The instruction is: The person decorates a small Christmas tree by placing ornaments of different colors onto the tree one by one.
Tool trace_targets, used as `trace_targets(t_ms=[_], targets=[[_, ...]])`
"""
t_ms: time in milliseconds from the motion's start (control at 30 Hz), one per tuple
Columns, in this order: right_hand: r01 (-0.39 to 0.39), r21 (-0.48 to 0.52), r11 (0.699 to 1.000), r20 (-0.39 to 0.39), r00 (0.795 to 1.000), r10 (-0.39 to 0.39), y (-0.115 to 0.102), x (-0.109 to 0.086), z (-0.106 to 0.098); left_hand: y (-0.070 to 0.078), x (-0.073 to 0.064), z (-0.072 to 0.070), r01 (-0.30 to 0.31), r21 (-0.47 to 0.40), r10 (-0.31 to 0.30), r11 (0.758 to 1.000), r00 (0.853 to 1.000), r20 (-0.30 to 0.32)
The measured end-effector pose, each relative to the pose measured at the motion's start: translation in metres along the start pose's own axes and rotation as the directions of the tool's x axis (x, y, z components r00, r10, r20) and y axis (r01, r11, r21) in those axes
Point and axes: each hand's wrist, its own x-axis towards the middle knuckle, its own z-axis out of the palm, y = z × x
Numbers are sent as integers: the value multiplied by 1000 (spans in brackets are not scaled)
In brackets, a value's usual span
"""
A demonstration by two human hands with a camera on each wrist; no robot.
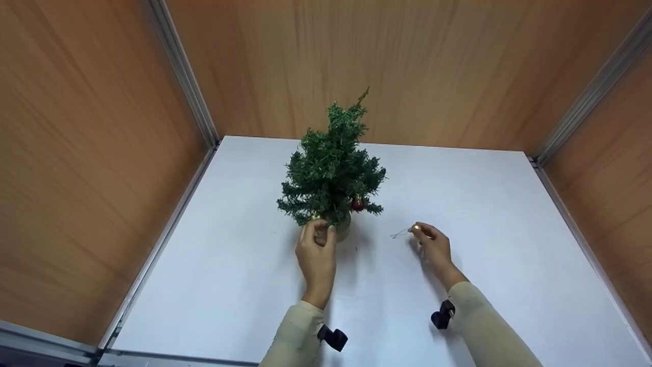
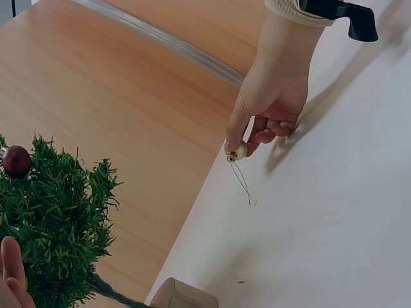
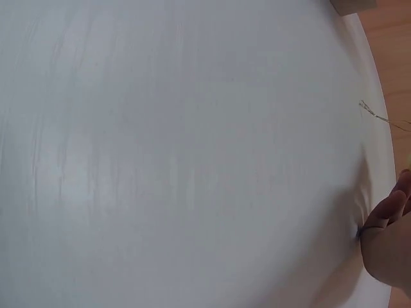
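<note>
A small green artificial Christmas tree [image 1: 331, 163] stands on the white table, its round base [image 1: 344, 229] partly hidden. My left hand [image 1: 317, 257] is at its low front branches, with finger and thumb pinching a branch tip [image 1: 331, 223]. A bit of gold shows beside those fingers; most of it is covered. Right of the tree, my right hand [image 1: 433, 250] pinches a small gold bauble [image 2: 241, 151] between thumb and finger. The bauble's thin thread loop [image 2: 243, 183] hangs free, pointing toward the tree. A red bauble [image 1: 358, 205] hangs from a lower right branch.
Wood-grain panels [image 1: 417, 66] enclose the white table [image 1: 219, 285] at the back and both sides, with metal rails [image 1: 186, 76] at the corners. A tiny dark speck [image 2: 241, 282] lies near the tree base. Each sleeve carries a black wrist mount [image 1: 332, 338].
</note>
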Motion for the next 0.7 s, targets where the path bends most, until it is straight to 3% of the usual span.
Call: trace_targets(t_ms=[433,700], targets=[[54,27,998,20,998,-54,-16,-3,6,0,5,-5,-16,47,17,999,999,-26],[43,20,999,16,999,-43,-25,-3,9,-3,12,-8,-20,60,23,998,999,-37]])
